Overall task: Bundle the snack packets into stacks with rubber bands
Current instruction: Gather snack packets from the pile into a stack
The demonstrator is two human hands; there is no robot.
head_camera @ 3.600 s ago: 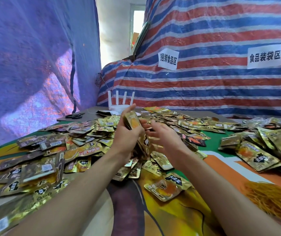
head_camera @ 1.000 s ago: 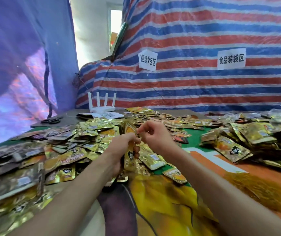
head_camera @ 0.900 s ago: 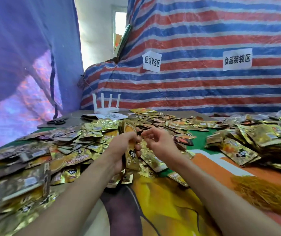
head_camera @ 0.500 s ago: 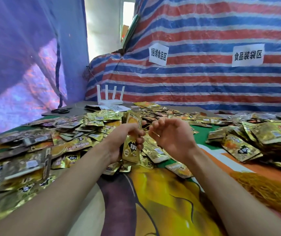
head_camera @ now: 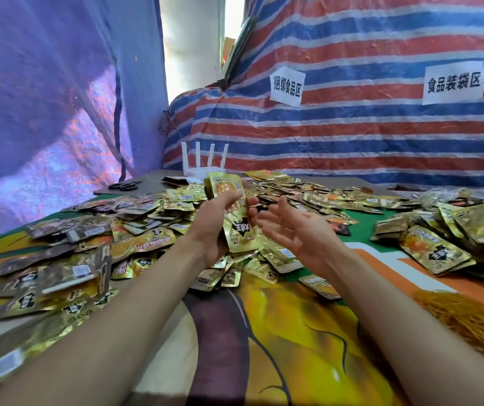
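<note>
Left hand (head_camera: 214, 230) curls fingers round the middle of the glossy gold foil snack packet stack (head_camera: 236, 221), likely light and slippery; right hand (head_camera: 293, 230) fingers spread

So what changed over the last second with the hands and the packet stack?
The right hand let go: a second ago its fingertips pinched at the gold foil packet stack; now it has drawn slightly right and opened, fingers spread. The left hand still grips the stack upright. The loose packets and the orange rubber-band heap lie as before.
</note>
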